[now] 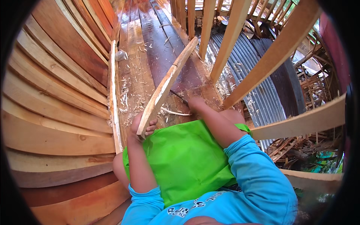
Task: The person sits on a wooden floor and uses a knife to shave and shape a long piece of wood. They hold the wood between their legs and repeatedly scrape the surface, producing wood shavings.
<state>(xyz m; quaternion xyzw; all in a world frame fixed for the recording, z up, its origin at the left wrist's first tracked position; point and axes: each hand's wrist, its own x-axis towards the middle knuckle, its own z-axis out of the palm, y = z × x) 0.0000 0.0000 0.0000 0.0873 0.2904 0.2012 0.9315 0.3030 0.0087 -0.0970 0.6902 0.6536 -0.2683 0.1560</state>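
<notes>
A long, slightly curved wooden stick (165,88) slants up and away from my lap, with pale stripped patches along its face. Its near end is wrapped by the fingers of my left hand (141,125). My right hand (196,103) is closed just right of the stick, by my right knee. From it a thin dark blade, looking like a knife (179,96), points to the far left, its tip close to the stick; the handle is hidden in my fist. A pale curled wood strip (175,113) lies below the blade. Green cloth (183,161) covers my lap.
Wood shavings litter the plank floor (131,45). On the left rises a wall of boards (56,112), with a pale long stick (113,93) along its foot. Wooden railing slats (275,56) stand close on the right, corrugated metal sheets (255,78) beyond them. A small clear plastic item (120,55) lies farther off.
</notes>
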